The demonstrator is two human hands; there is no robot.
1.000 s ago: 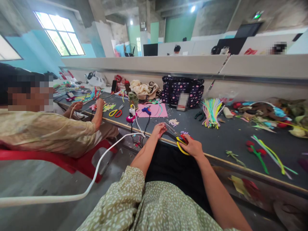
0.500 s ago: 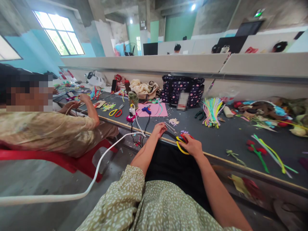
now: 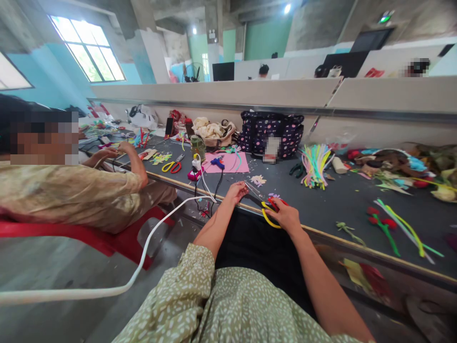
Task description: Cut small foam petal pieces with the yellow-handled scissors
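At the near edge of the dark table, my left hand is closed in a pinch. Thin, pale, wire-like strands run right from its fingertips, too fine to identify. My right hand grips scissors with one red and one yellow handle. Their dark blades point left toward the pinched fingers; whether they touch the strands cannot be made out. Just beyond the hands lie a small heap of cream cut pieces and some purple bits.
A blue glue gun rests on a pink sheet. Left of it are a power strip and red-and-yellow-handled cutters. A bundle of pipe cleaners stands right, near a patterned bag. A co-worker sits left; a white cable crosses there.
My hands and the scissors stay almost in place, with only a very slight shift. The co-worker's hands at left have moved a little.
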